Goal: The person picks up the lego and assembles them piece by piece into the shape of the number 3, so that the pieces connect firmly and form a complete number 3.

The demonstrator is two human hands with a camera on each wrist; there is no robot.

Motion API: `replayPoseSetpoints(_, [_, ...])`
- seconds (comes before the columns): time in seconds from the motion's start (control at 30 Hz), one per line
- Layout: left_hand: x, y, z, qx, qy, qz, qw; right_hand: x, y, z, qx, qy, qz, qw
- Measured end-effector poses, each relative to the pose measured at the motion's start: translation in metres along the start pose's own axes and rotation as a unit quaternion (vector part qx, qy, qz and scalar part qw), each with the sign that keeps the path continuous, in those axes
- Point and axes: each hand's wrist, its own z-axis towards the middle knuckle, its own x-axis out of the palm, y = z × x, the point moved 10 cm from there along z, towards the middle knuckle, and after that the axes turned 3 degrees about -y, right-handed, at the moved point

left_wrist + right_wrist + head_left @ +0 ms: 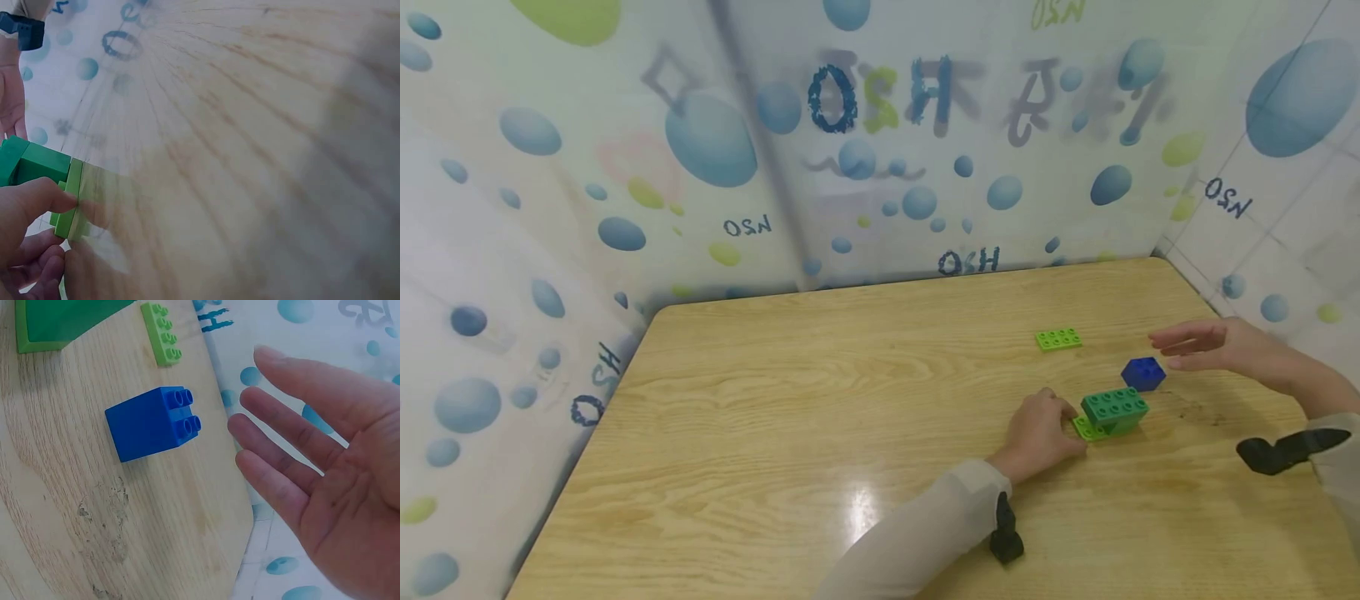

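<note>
Both apart: left hand (1040,433) pinches the lime plate (1087,429), best kept flat; right hand (1232,350) relaxed, blue block (1142,375) beside it.

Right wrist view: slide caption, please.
Open right hand near, but not touching, a blue studded plastic block on a wood-grained table.

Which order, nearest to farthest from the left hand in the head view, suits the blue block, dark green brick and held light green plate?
1. Light green plate, pinched by the left hand.
2. Dark green brick, right of the hand.
3. Blue block, beyond the brick.
</note>
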Motion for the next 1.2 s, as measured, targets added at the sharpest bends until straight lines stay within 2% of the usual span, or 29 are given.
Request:
replayPoseSetpoints(0.53, [0.001,0.000,0.001,0.003,0.001,-0.005,1.0000,0.009,-0.008,0.009,-0.014,0.013,-0.016,1.000])
replayPoseSetpoints(0.97, [0.001,-0.001,0.003,0.007,-0.003,0.004,1.0000,0.016,-0.017,0.011,-0.026,0.009,0.000,1.000])
replayPoseSetpoints(1.2, [0.002,0.000,0.002,0.006,-0.002,0.003,1.0000,0.022,-0.024,0.010,-0.016,0.016,0.009,1.000])
